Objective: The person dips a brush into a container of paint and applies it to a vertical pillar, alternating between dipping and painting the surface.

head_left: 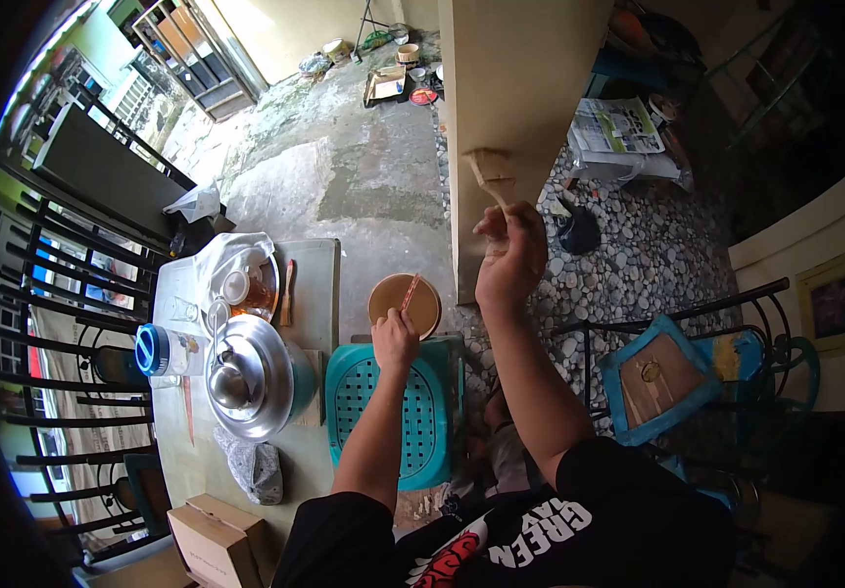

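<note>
My right hand (513,257) is raised and closed around the handle of a wide paintbrush (493,176). Its bristle end lies right at the face of the cream pillar (515,93), over a darker patch. Lower down, my left hand (396,339) is closed at the near rim of a round bucket (393,299) of tan paint. From its fingers a thin reddish strip (411,291) extends across the bucket, and the hand grips its near end. Just below the bucket stands a turquoise plastic stool (344,412), with my left forearm passing over it.
On the left, a table (314,269) bears a metal pot with a lid and ladle (236,385), a blue-lidded jar (153,351), a cap (249,468) and a cardboard box (215,542). A blue-edged chair (662,377) stands right, on pebbled floor (594,284).
</note>
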`<action>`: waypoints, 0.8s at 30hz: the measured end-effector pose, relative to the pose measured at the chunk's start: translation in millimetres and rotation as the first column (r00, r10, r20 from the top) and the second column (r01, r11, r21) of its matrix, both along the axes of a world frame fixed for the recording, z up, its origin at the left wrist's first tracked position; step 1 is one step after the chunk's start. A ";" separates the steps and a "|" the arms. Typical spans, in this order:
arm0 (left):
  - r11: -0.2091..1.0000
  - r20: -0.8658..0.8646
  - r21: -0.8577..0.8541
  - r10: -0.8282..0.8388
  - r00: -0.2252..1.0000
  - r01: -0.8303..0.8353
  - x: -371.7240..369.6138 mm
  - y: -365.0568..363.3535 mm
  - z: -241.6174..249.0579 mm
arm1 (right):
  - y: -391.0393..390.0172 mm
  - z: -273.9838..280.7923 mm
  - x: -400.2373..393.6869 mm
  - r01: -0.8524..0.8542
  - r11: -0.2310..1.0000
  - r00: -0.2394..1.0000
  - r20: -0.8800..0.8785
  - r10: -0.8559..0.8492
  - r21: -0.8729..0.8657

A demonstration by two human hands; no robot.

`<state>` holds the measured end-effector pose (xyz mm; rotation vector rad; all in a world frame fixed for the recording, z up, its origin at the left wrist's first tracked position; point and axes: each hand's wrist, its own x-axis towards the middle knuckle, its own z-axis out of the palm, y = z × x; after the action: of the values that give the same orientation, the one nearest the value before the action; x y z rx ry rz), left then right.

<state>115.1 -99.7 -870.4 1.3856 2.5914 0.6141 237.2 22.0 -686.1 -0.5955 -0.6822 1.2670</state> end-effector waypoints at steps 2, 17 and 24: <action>1.000 -0.001 -0.001 0.002 1.000 -0.002 0.4 -1.3 0.5 | -3.4 15.6 2.8 -0.009 0.998 0.999 -0.051 0.012 0.062; 1.000 0.025 -0.004 0.008 1.000 -0.008 0.0 -0.2 1.3 | -26.0 -160.7 -12.1 0.016 0.999 0.932 0.363 -0.002 -0.036; 1.000 0.013 0.016 0.004 1.000 -0.004 -0.4 -2.3 -0.6 | -22.6 -124.4 -7.0 0.062 0.968 0.953 0.302 0.014 -0.242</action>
<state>114.7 -102.1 -871.0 1.3771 2.5855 0.6441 230.3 -0.6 -810.5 -1.0179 -0.7693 1.2606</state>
